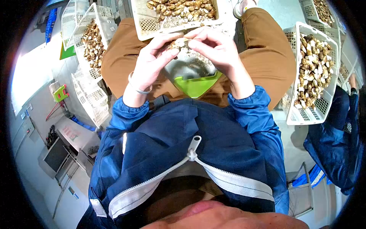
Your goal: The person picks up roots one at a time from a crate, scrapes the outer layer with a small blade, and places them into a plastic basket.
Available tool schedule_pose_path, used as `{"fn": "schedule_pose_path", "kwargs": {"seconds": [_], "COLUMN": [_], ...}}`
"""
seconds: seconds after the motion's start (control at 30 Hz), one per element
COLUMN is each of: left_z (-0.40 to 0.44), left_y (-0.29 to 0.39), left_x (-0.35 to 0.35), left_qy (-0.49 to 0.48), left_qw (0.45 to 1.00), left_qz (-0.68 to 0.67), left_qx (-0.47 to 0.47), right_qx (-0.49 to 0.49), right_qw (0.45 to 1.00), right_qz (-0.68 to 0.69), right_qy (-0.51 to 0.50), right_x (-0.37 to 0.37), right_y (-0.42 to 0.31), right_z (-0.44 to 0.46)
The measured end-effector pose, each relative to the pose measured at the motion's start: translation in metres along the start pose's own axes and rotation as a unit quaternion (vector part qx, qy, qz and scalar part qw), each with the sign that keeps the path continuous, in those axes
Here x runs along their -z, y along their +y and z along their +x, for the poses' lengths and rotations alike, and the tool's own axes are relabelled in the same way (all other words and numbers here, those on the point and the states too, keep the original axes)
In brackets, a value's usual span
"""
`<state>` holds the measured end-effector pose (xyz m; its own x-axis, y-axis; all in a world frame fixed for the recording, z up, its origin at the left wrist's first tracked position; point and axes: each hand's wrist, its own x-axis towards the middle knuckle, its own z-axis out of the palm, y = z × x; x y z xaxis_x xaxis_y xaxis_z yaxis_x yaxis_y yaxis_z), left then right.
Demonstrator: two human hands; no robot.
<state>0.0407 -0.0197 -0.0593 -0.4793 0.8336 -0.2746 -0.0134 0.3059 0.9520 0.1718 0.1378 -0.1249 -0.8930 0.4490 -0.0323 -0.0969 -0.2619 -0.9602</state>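
Both hands meet in front of me, above a green-rimmed bin (196, 86) between my knees. My left hand (154, 61) pinches a small brown-and-white mushroom (178, 44) between thumb and fingers. From the other side, the closed fingertips of my right hand (217, 49) press on the same mushroom's pale end. Whether a small tool sits in the right fingers is hidden. Pale scraps lie in the bin. Just beyond my hands stands a white crate (142, 26) with many similar mushrooms (183, 9) in it.
A slatted white crate (296, 110) heaped with mushrooms stands to the right. More mushrooms fill another crate (100, 17) at the left, with stacked white crates (89, 97) nearer. Someone in dark blue clothing (333, 141) is at the far right.
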Motion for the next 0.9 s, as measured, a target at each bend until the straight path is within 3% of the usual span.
{"fn": "schedule_pose_path", "kwargs": {"seconds": [0.07,0.17,0.2,0.3,0.33,0.37,0.43,0.5,0.53,0.57,0.63,0.67,0.7,0.77,0.83,0.9], "left_z": [-0.001,0.000,0.001,0.004,0.003,0.002,0.000,-0.004,-0.007,-0.009,-0.014,-0.019,-0.024,-0.037,-0.011,0.040], "left_y": [0.000,0.000,-0.001,0.000,0.001,0.003,0.005,0.003,0.000,0.004,0.007,0.013,0.010,-0.024,-0.035,-0.046], "left_x": [0.004,-0.004,0.000,0.005,0.005,0.004,0.003,0.008,0.018,0.030,0.075,0.102,0.142,0.232,0.254,0.208], "left_qy": [-0.013,0.012,0.009,-0.013,-0.015,-0.017,-0.011,0.003,0.055,0.108,0.248,0.348,0.378,0.435,0.424,0.268], "left_qw": [1.000,0.999,0.999,0.967,0.979,0.988,0.998,0.998,0.998,0.994,0.968,0.936,0.924,0.874,0.833,0.935], "left_qz": [-0.004,-0.042,0.031,0.205,0.160,0.115,0.027,-0.059,-0.021,-0.009,-0.007,0.025,0.047,0.214,0.352,0.230], "left_qx": [0.023,-0.010,-0.042,-0.153,-0.127,-0.102,-0.051,0.004,0.018,0.033,0.019,0.041,0.022,-0.038,-0.040,-0.003], "right_qx": [-0.106,0.000,0.091,0.045,-0.008,-0.115,-0.102,-0.122,-0.131,-0.142,-0.152,-0.106,-0.060,0.034,0.020,-0.024], "right_qw": [0.988,0.998,0.995,0.998,0.999,0.986,0.960,0.980,0.985,0.988,0.973,0.970,0.969,0.957,0.957,0.944], "right_qz": [0.113,0.055,-0.008,0.035,0.035,0.117,0.261,0.159,0.108,-0.060,-0.168,-0.213,-0.238,-0.286,-0.288,-0.328], "right_qy": [0.005,-0.008,-0.032,-0.020,-0.015,0.000,0.007,0.000,-0.003,-0.014,-0.047,-0.040,-0.032,-0.018,-0.029,-0.036], "right_x": [0.006,0.001,0.001,-0.004,-0.001,0.002,0.006,0.008,0.010,0.010,0.010,0.007,0.006,0.005,0.005,0.004], "right_y": [-0.001,0.003,0.004,0.011,0.005,-0.004,0.003,0.004,0.005,0.000,0.019,0.017,0.021,0.029,0.020,0.009], "right_z": [0.002,0.003,0.005,0.005,0.004,0.004,0.006,0.005,0.005,0.002,0.001,-0.003,-0.003,-0.003,0.003,0.003]}}
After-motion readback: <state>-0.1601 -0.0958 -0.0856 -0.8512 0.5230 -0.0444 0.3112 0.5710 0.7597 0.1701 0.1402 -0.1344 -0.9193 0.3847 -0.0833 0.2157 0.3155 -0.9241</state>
